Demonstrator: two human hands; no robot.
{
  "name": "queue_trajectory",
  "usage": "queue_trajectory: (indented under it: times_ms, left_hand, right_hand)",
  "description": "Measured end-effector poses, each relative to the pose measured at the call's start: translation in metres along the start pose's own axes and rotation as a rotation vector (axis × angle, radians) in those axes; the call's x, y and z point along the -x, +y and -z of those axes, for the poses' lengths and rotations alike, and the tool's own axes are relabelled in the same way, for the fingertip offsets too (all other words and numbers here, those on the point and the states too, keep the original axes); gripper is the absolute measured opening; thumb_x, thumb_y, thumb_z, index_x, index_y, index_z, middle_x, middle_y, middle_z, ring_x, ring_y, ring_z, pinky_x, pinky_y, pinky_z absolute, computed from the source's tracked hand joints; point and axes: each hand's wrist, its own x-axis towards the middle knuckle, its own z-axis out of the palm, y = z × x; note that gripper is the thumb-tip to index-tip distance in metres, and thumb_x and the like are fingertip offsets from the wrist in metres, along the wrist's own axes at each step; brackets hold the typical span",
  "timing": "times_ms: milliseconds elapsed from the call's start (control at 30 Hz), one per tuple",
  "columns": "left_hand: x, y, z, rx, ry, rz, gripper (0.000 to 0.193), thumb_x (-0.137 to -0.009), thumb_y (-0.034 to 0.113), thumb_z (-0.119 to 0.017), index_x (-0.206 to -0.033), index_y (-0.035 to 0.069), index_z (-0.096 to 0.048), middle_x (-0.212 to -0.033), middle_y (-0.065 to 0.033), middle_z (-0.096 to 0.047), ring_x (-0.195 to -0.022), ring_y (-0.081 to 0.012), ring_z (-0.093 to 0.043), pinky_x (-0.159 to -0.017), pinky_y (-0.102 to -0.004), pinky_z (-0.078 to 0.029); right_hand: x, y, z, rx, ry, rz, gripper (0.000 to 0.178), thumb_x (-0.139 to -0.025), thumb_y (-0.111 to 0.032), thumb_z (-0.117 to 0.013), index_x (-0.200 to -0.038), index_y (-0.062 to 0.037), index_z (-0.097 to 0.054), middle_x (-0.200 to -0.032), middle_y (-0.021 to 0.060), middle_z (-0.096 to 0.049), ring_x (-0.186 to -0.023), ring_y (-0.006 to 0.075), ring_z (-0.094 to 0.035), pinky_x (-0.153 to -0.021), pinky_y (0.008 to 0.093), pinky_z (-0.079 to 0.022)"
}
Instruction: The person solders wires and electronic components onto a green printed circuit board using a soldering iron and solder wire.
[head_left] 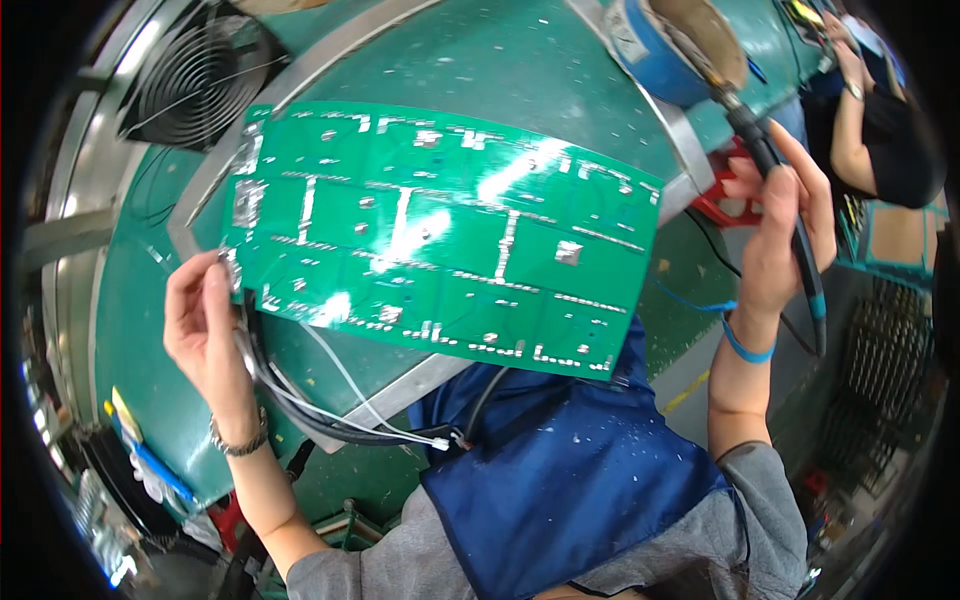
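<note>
A large green circuit board (460,320), solder side showing, spans the middle of the view, tilted down to the right. My left hand (205,315) pinches its lower left edge between thumb and fingers. Black and white wires (330,425) hang below that corner and run toward my lap. On the right, my right hand (780,235) grips a black soldering iron (765,150) much like a pen. The iron's tip end reaches up to a round blue tin (650,50) with a brownish inside. A blue wrist strap (748,343) circles my right wrist.
A black fan (200,85) with a ring guard stands at the back left. A metal frame (390,385) edges the green work table (480,55). Blue and yellow tools (150,455) lie at the left. Another person (870,140) works at the far right.
</note>
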Motion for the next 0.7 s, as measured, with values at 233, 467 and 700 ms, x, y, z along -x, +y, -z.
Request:
queue_trajectory:
  times_ms: [233, 467, 700]
  left_hand:
    - [-0.004, 0.008, -0.001, 0.017, -0.046, 0.030, 0.015, -0.093, 0.003, -0.059, -0.107, -0.004, -0.060, -0.096, -0.0018, -0.063, -0.085, -0.0045, -0.057, -0.077, -0.0177, -0.045]
    - [-0.005, 0.010, 0.000, 0.059, -0.056, 0.040, 0.013, -0.093, 0.003, -0.059, -0.105, -0.004, -0.060, -0.093, -0.0016, -0.063, -0.081, -0.0034, -0.056, -0.073, -0.0174, -0.045]
    - [-0.007, 0.010, 0.004, 0.004, -0.058, 0.020, 0.016, -0.095, 0.007, -0.058, -0.107, -0.002, -0.061, -0.087, 0.0021, -0.060, -0.075, -0.0014, -0.050, -0.060, -0.0153, -0.036]
  right_hand:
    - [0.007, 0.009, -0.009, -0.148, -0.033, 0.046, 0.065, -0.097, -0.048, -0.047, -0.128, 0.0090, -0.048, -0.096, 0.0225, -0.067, -0.075, 0.0170, -0.066, -0.063, 0.0258, -0.054]
    - [0.007, 0.006, -0.013, -0.103, -0.064, 0.040, 0.066, -0.097, -0.050, -0.044, -0.126, 0.0096, -0.049, -0.097, 0.0231, -0.066, -0.076, 0.0188, -0.065, -0.067, 0.0286, -0.054]
    - [0.009, 0.016, -0.018, -0.111, -0.041, 0.125, 0.067, -0.098, -0.051, -0.040, -0.125, 0.0094, -0.050, -0.098, 0.0235, -0.066, -0.074, 0.0178, -0.064, -0.064, 0.0272, -0.052]
